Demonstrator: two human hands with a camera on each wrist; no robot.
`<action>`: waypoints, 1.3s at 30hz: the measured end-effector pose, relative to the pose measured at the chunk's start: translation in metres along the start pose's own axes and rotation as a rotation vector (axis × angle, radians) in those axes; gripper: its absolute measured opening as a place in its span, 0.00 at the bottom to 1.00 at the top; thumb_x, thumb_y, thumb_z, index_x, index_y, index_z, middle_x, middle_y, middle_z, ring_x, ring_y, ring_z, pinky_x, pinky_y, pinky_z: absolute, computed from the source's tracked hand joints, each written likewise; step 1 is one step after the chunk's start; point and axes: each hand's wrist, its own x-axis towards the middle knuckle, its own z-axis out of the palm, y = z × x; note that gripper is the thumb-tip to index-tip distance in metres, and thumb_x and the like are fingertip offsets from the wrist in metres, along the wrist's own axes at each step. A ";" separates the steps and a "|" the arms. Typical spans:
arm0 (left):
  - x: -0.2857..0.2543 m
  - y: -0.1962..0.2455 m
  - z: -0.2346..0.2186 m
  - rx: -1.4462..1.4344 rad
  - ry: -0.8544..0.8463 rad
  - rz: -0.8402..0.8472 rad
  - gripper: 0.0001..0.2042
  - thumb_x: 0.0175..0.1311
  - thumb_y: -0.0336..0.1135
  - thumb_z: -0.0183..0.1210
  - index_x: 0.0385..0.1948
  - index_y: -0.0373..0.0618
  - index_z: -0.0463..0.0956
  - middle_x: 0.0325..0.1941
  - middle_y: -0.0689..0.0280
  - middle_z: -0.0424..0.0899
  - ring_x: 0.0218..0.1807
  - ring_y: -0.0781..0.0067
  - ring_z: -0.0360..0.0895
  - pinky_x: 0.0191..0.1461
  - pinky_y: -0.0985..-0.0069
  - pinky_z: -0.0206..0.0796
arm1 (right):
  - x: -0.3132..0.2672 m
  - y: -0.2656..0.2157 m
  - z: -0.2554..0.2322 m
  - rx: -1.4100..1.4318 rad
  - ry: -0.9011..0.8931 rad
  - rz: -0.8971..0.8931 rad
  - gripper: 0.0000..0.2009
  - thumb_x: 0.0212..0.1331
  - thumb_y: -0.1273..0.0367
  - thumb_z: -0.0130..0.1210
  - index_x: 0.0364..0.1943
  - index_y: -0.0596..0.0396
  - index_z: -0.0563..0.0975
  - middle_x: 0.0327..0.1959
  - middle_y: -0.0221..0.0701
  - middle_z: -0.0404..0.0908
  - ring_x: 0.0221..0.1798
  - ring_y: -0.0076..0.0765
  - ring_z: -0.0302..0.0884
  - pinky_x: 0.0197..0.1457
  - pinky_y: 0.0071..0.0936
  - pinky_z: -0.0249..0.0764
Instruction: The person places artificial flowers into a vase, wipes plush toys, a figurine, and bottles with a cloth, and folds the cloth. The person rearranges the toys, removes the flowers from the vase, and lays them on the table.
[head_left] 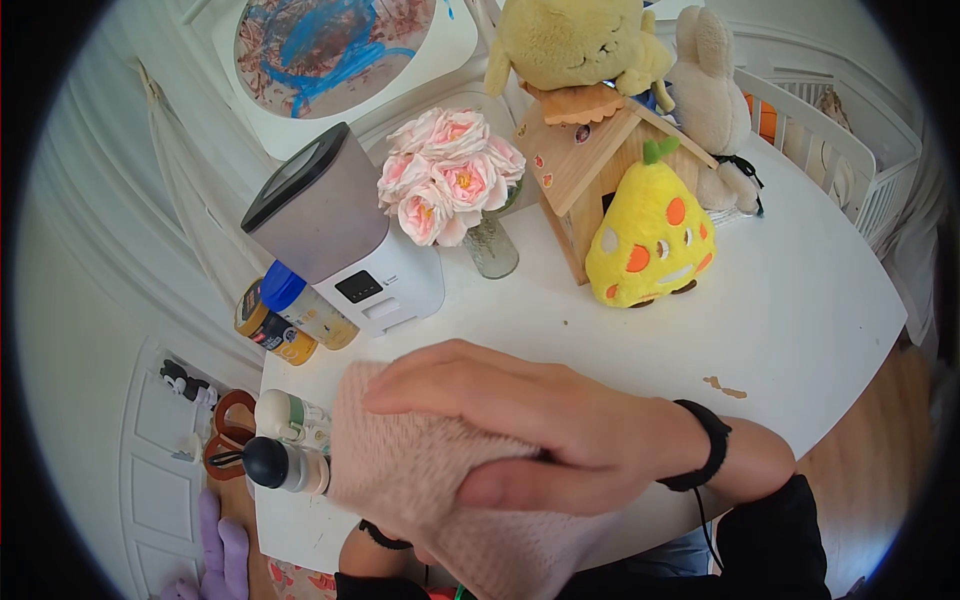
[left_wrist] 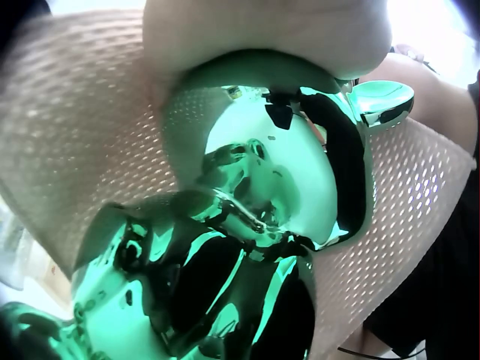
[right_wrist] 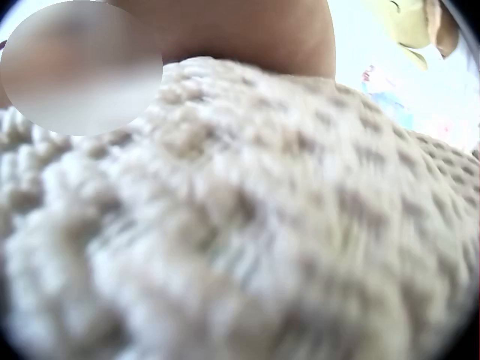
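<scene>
My right hand [head_left: 570,415] grips a pinkish-beige waffle-weave cloth [head_left: 400,450], thumb and fingers bunching it above the table's near side. In the right wrist view the cloth [right_wrist: 225,210] fills most of the frame, very close. My left hand [left_wrist: 266,30] holds a shiny, mirror-like green figurine [left_wrist: 277,172] with a rounded head and a small ear-like knob. The cloth hangs behind and around the figurine. In the head view the cloth hides most of the left hand and nearly all of the figurine; the left wrist's black band shows at the lower edge.
On the white table [head_left: 800,300] stand a black-capped bottle [head_left: 285,465], a white bottle [head_left: 290,415], two canisters, a grey-and-white appliance [head_left: 340,230], a vase of pink flowers [head_left: 455,180], a wooden house [head_left: 580,190] and a yellow plush [head_left: 650,240]. A brown smear [head_left: 725,388] lies at right.
</scene>
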 end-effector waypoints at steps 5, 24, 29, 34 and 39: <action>0.006 0.021 0.002 0.123 -0.058 -0.053 0.50 0.54 0.74 0.57 0.60 0.27 0.64 0.56 0.48 0.73 0.54 0.54 0.73 0.58 0.60 0.64 | -0.006 0.023 0.005 0.601 0.056 0.132 0.28 0.78 0.51 0.39 0.65 0.63 0.67 0.53 0.43 0.79 0.55 0.37 0.76 0.61 0.34 0.69; 0.031 0.011 0.006 -0.305 0.821 -0.549 0.51 0.48 0.68 0.70 0.66 0.38 0.59 0.64 0.53 0.73 0.61 0.61 0.75 0.64 0.63 0.68 | -0.010 0.009 0.050 -0.764 0.227 -0.026 0.36 0.64 0.54 0.54 0.68 0.68 0.62 0.70 0.56 0.61 0.67 0.66 0.65 0.70 0.64 0.59; 0.027 0.007 0.006 -0.237 0.676 -0.492 0.52 0.47 0.67 0.70 0.67 0.38 0.59 0.64 0.53 0.73 0.61 0.61 0.75 0.64 0.63 0.67 | -0.013 0.010 0.055 -0.946 0.216 -0.143 0.29 0.63 0.56 0.56 0.62 0.63 0.70 0.68 0.53 0.69 0.69 0.64 0.66 0.76 0.59 0.52; 0.019 0.005 0.006 -0.171 0.537 -0.432 0.52 0.47 0.67 0.71 0.68 0.38 0.58 0.65 0.52 0.72 0.61 0.61 0.75 0.64 0.63 0.67 | -0.008 0.007 0.064 -0.838 0.323 -0.579 0.16 0.59 0.60 0.59 0.44 0.57 0.76 0.49 0.39 0.77 0.54 0.50 0.77 0.61 0.45 0.72; 0.011 0.003 0.003 -0.096 0.389 -0.367 0.53 0.47 0.66 0.71 0.68 0.37 0.58 0.65 0.52 0.72 0.62 0.61 0.75 0.65 0.63 0.67 | -0.014 0.004 0.067 -0.778 0.407 -0.658 0.12 0.55 0.63 0.60 0.38 0.57 0.78 0.41 0.34 0.80 0.44 0.45 0.82 0.53 0.39 0.82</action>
